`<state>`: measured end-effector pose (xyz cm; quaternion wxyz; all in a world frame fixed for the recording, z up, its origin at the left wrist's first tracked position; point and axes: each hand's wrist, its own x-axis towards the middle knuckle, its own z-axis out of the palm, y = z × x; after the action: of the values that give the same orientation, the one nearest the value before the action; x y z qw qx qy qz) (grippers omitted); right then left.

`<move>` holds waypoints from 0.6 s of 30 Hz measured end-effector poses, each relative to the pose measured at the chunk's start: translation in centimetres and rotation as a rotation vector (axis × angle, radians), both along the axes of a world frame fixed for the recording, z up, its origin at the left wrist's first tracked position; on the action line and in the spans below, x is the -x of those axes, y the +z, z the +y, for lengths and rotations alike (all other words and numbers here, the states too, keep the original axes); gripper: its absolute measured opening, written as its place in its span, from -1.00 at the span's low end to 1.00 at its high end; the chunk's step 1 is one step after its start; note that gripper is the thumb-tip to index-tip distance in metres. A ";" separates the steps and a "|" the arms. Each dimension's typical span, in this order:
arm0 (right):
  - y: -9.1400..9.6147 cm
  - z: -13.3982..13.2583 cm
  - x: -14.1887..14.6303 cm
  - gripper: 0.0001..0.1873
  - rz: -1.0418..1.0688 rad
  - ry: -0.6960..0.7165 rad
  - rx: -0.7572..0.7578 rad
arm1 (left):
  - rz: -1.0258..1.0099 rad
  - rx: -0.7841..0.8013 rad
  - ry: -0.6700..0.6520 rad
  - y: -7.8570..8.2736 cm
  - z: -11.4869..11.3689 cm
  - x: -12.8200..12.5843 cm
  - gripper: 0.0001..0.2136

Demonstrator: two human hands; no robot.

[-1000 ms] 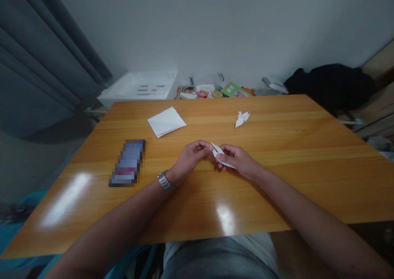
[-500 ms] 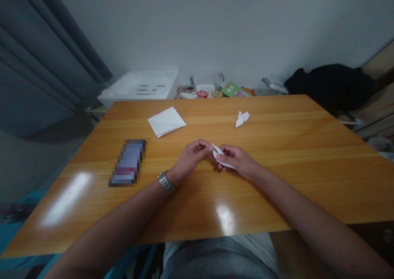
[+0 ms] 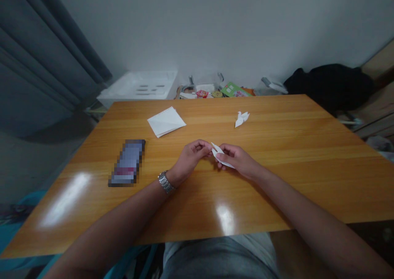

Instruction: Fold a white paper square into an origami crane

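Note:
A narrow piece of folded white paper is held between my two hands, just above the wooden table. My right hand grips its body with the thumb on top and the fingers behind. With thumb and fingertips, my left hand pinches the paper's upper left end. Two slim points show at that end, with a gap between them. A silver watch is on my left wrist. Beyond my right hand stands a finished-looking white paper crane.
Several white paper sheets lie stacked at the back left. A phone, its screen blurred, lies left of my left forearm. Behind the table are a white foam box, a green booklet and a black cloth-like heap.
The points at the paper's upper left end have spread slightly apart, so the gap between them shows wider. My hands have barely shifted.

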<state>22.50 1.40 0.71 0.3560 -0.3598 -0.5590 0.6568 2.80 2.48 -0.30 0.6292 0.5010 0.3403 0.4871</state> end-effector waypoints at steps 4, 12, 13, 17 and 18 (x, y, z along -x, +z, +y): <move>0.2 -0.1 0.1 -0.60 -0.021 -0.017 -0.003 | -0.009 0.006 0.008 -0.1 0.0 -0.1 -0.76; 0.2 -0.1 0.1 -0.59 -0.059 -0.058 -0.056 | 0.030 -0.053 -0.010 0.0 -0.2 0.2 -0.78; 0.1 -0.1 0.2 -0.60 -0.068 -0.066 -0.077 | 0.042 -0.066 -0.006 0.0 -0.2 0.2 -0.78; -0.3 0.0 0.2 -0.62 -0.120 -0.071 -0.149 | 0.110 -0.122 0.005 0.1 -0.2 0.3 -0.72; -0.3 -0.1 0.2 -0.62 -0.130 -0.074 -0.157 | 0.133 -0.131 0.011 0.1 -0.2 0.3 -0.73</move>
<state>22.30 1.35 0.39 0.3702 -0.3929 -0.6171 0.5726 2.48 2.26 -0.22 0.5682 0.5705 0.3515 0.4776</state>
